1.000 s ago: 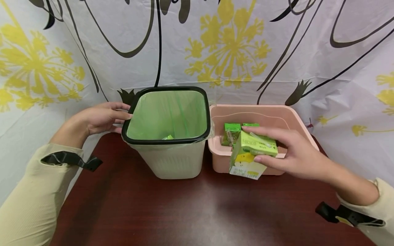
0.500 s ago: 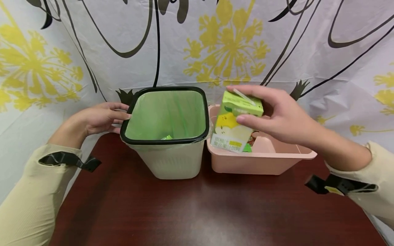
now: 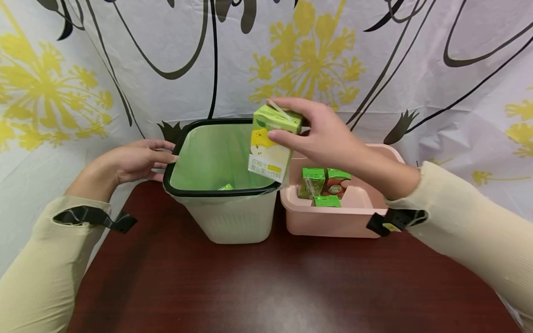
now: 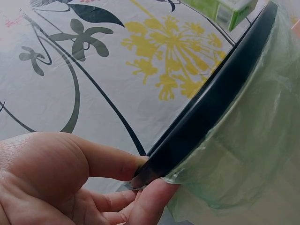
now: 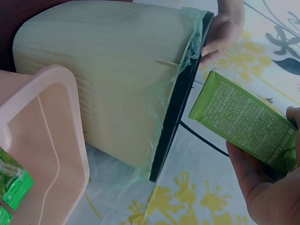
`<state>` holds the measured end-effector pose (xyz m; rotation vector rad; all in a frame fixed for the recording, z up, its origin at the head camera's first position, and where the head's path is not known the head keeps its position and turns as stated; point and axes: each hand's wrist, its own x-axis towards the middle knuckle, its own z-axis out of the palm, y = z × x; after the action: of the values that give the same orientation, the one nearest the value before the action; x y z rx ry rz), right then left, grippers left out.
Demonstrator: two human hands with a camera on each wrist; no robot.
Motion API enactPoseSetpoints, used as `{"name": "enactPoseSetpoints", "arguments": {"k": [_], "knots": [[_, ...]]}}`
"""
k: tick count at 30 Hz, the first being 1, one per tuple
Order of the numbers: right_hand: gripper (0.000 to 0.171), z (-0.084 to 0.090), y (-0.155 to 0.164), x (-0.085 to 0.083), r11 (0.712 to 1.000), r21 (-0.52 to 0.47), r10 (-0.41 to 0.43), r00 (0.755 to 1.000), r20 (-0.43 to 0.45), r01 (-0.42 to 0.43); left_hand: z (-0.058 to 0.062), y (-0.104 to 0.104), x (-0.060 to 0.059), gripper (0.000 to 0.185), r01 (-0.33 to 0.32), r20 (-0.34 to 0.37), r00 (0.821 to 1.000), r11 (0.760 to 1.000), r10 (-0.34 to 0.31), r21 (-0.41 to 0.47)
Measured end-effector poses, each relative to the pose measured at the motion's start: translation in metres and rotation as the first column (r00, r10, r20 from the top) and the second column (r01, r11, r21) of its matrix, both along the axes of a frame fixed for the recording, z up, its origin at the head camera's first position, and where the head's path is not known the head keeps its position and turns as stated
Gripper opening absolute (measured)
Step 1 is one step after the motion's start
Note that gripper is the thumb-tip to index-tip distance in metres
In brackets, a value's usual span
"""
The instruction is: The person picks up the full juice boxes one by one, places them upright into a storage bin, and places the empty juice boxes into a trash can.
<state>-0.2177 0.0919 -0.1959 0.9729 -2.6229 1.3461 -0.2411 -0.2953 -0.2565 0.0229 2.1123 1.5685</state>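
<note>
Above dark table, juice carton gripped in right hand; left hand holding bin rim.

Left hand fingers grip bin's black rim; carton, seemingly, above
</note>
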Motion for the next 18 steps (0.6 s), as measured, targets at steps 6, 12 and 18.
{"name": "enactPoseSetpoints", "arguments": {"k": [6, 12, 18], "knots": [[0.058, -0.008, -0.022, -0.013, 0.999, 0.037, 0.009, 1.000, -0.010, -0.009, 0.000, 0.000, -0.001, 0.051, 0.000, 0.002, 1.000, 1.000, 0.000, -0.004], [0.063, -0.017, -0.039, -0.027, 0.995, 0.102, -0.005, 1.000, -0.003, 0.005, 0.000, 0.000, -0.001, 0.053, -0.002, 0.004, 1.000, 1.000, 0.002, -0.004], [0.071, -0.023, -0.047, -0.037, 0.987, 0.155, 0.034, 0.999, 0.008, -0.035, 0.000, 0.000, -0.002, 0.053, -0.005, 0.006, 1.000, 1.000, 0.005, -0.001]]}}
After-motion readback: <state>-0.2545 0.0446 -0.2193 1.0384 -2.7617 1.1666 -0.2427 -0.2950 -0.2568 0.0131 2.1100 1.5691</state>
